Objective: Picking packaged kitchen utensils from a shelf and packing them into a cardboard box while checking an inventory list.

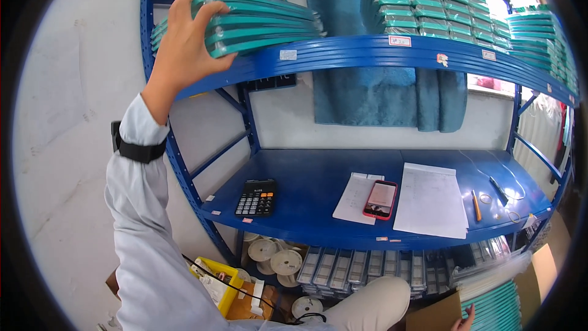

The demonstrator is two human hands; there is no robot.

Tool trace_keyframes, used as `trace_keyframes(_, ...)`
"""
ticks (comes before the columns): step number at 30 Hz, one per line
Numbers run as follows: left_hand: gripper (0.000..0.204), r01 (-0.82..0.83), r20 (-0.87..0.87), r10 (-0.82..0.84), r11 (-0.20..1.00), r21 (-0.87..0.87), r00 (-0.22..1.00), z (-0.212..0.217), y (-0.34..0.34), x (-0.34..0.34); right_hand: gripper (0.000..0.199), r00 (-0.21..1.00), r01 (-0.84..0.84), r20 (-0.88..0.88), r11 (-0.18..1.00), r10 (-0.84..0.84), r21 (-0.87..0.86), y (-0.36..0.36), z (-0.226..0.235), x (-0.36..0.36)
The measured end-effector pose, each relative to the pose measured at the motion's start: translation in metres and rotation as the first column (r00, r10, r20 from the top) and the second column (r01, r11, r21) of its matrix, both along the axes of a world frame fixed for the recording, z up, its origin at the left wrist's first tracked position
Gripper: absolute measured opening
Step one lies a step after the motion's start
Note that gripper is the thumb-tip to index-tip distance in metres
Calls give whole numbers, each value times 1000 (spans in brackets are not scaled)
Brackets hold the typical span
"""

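Observation:
On the upper blue shelf, at its left end, lies a stack of flat green packs in clear plastic [257, 24]. My left hand [190, 34] is closed around the stack's near left end, with the fingers over the top and the thumb at the lower edge. At the lower right, my right hand [465, 320] shows only a little at the picture's edge, beside an open cardboard box [435, 314]. Inside that box stand several thin green packs [492, 305] in a row. Most of the right hand is cut off, so its grip cannot be made out.
More green packs [429, 3] are piled along the upper shelf [343, 52]. The lower shelf [306, 168] holds a calculator [256, 198], a phone [380, 200], paper sheets [431, 199] and an orange-handled tool [476, 205]. Below are white spools [286, 262], clear-fronted cases [340, 268] and a yellow bin [231, 291].

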State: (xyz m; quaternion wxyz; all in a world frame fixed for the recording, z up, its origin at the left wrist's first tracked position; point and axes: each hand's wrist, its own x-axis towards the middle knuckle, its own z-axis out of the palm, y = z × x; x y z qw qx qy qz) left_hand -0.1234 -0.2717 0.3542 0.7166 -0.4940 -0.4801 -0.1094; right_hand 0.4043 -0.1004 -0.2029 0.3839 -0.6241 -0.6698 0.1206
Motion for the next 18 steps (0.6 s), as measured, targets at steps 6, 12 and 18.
trace_keyframes(6,63,170,9,-171,984,62,985,-34,-13,40,42,837,-368,-367,913,407,174,-14,107,-68)
trace_keyframes(12,71,179,11,-179,983,47,984,-109,-23,102,56,475,-679,-564,689,676,253,-51,237,-149)
trace_keyframes(18,59,353,31,-366,915,195,930,-186,-39,80,93,-178,-857,-708,245,683,453,-88,337,-221)
